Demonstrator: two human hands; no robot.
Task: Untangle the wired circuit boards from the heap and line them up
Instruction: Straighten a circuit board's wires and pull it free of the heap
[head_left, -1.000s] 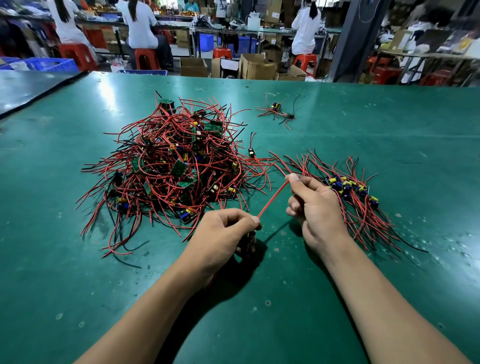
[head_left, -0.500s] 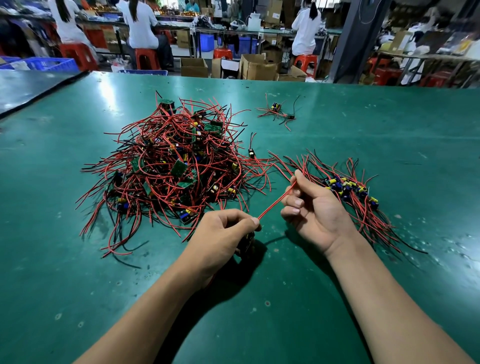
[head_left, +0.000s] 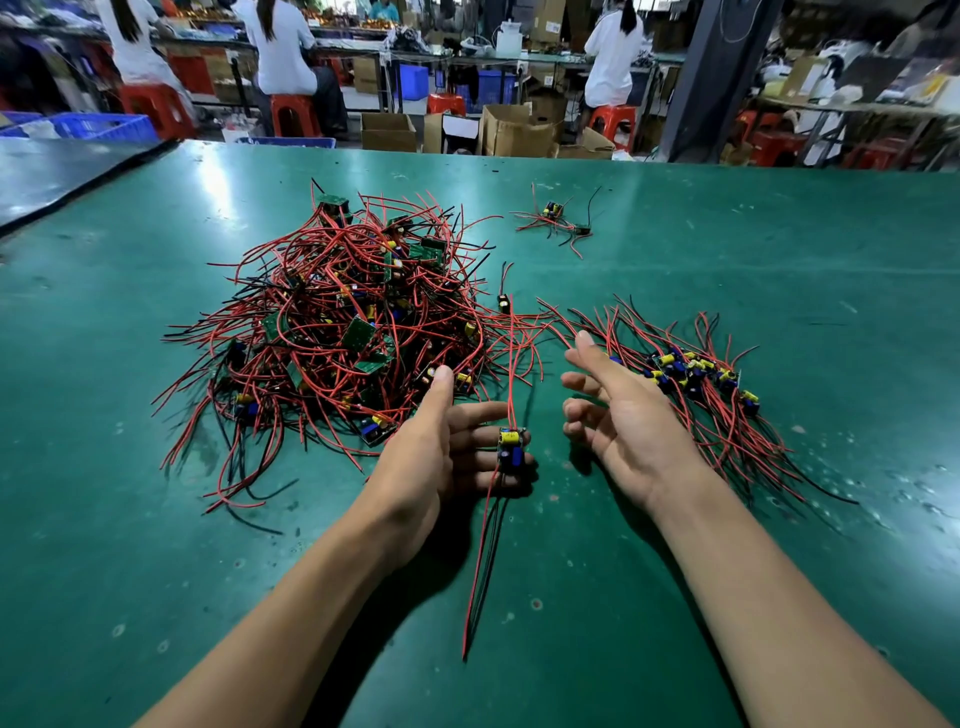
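A tangled heap of small green circuit boards with red and black wires lies on the green table, left of centre. To the right, a row of boards lies side by side with wires fanned out. My left hand is spread palm-up, and one small circuit board with yellow and blue parts rests on its fingertips. Its red wire runs up towards the heap and its red and black wires trail down towards me. My right hand hovers open beside the row, holding nothing.
A small loose cluster of wired boards lies farther back, and a single stray board sits between heap and row. Beyond the table's far edge are cardboard boxes, red stools and seated people at benches. A second table adjoins at far left.
Both hands have let go of the stretched red wire and opened. The left hand turned palm-up, showing the board on its fingers; the right hand moved apart from it.
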